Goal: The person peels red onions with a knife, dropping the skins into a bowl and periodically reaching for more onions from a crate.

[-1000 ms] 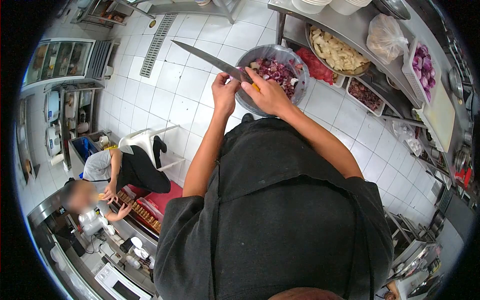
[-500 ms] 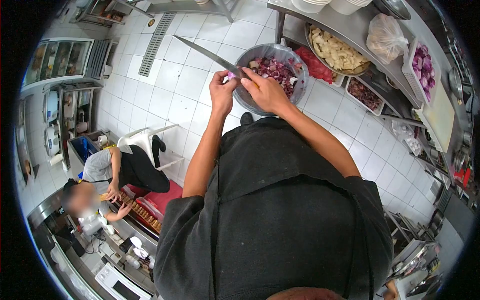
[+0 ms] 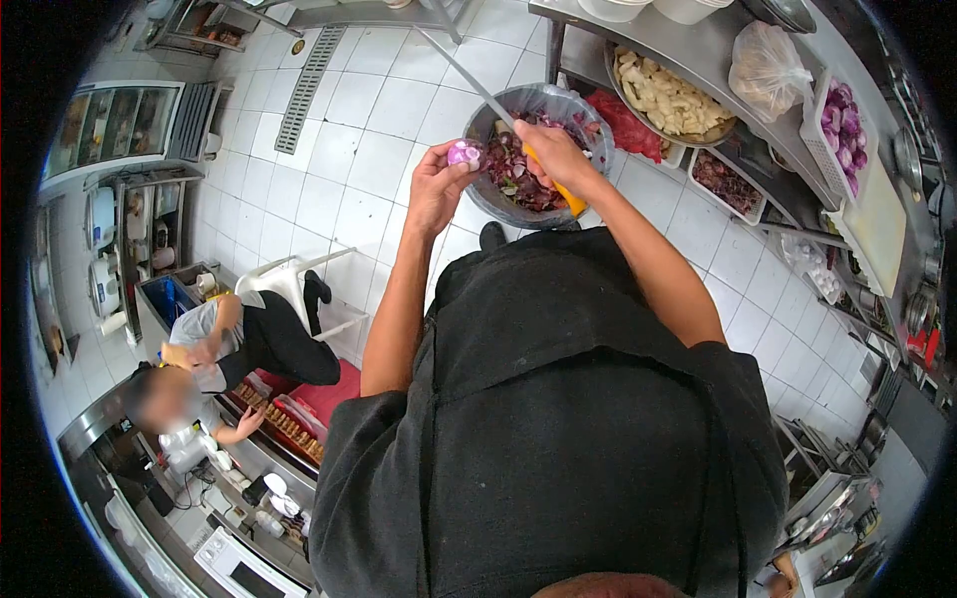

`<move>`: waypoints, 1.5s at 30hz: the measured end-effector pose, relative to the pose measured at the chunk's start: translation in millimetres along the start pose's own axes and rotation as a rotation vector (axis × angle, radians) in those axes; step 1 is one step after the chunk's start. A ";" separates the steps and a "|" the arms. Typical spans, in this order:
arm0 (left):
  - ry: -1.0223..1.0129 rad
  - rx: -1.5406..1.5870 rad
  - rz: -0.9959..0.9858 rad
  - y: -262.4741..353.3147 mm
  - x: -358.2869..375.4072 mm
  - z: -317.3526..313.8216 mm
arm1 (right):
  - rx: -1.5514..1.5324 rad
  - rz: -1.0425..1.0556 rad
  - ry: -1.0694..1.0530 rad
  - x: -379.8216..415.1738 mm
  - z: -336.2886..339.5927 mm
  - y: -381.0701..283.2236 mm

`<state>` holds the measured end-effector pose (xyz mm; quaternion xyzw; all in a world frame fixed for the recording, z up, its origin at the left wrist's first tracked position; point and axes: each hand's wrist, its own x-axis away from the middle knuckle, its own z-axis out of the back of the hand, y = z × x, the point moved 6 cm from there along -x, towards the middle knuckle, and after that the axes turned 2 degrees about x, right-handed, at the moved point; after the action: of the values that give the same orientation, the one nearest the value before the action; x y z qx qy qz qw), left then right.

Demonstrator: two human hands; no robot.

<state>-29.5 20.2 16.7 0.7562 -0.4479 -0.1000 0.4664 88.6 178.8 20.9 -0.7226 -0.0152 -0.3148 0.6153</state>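
Observation:
My left hand [image 3: 437, 189] pinches a peeled red onion [image 3: 466, 153], purple with pale patches, at the left rim of the bin. In my right hand [image 3: 556, 159] is a knife with a yellow handle [image 3: 572, 202]; its long blade [image 3: 467, 75] points up and to the left, away from the onion. Below both hands stands a grey bin [image 3: 485, 202] lined with a clear bag. Red onion skins and scraps [image 3: 513, 179] lie inside it, partly covered by my right hand.
At the right, a steel counter [image 3: 688, 60] bears a white basket of peeled red onions [image 3: 843, 130], a cutting board [image 3: 877, 229] and a plastic bag [image 3: 768, 65]. A bowl of pale chunks [image 3: 668, 95] sits below. At the left, another person [image 3: 224, 329] sits on a white chair, handling food.
The knife has come away from the onion, moving right and turning steeper. My hands have separated, and the onion now shows. The other person's one hand has risen toward their head.

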 end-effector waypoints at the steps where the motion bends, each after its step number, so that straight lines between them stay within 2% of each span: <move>1: -0.001 0.004 -0.008 0.1 -0.3 -0.1 | 0.030 -0.013 -0.025 -5.6 1.2 4.5; 7: 0.021 -0.032 -0.008 -3.3 -3.4 -5.5 | 0.111 -0.005 -0.001 -10.1 -1.9 7.2; 16: 0.079 -0.089 0.009 -5.3 -7.2 -5.9 | 0.285 0.171 0.093 0.9 -0.3 -5.7; 19: 0.085 -0.093 0.007 -6.1 -8.9 -6.8 | 0.278 -0.094 0.017 -1.7 4.3 5.2; 23: 0.087 -0.101 -0.006 -5.3 -9.2 -9.7 | 0.298 0.102 0.135 3.5 3.1 -1.4; 25: 0.085 -0.097 -0.016 -5.6 -9.7 -8.9 | 0.395 0.282 0.185 14.4 -4.0 -14.6; 29: 0.099 -0.071 -0.024 -11.0 -15.3 0.3 | 0.489 0.424 0.176 34.9 -23.3 -25.1; 32: 0.086 -0.075 -0.032 -9.4 -14.2 -1.7 | 0.483 0.382 0.100 47.7 -30.9 -35.5; 45: 0.105 -0.130 -0.064 -13.5 -13.2 5.0 | 0.631 0.280 0.152 46.5 -38.3 -31.8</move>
<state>-32.1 29.5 -0.3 0.7425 -0.3910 -0.1043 0.5339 96.1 135.1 72.6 -0.4665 0.0336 -0.2603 0.8447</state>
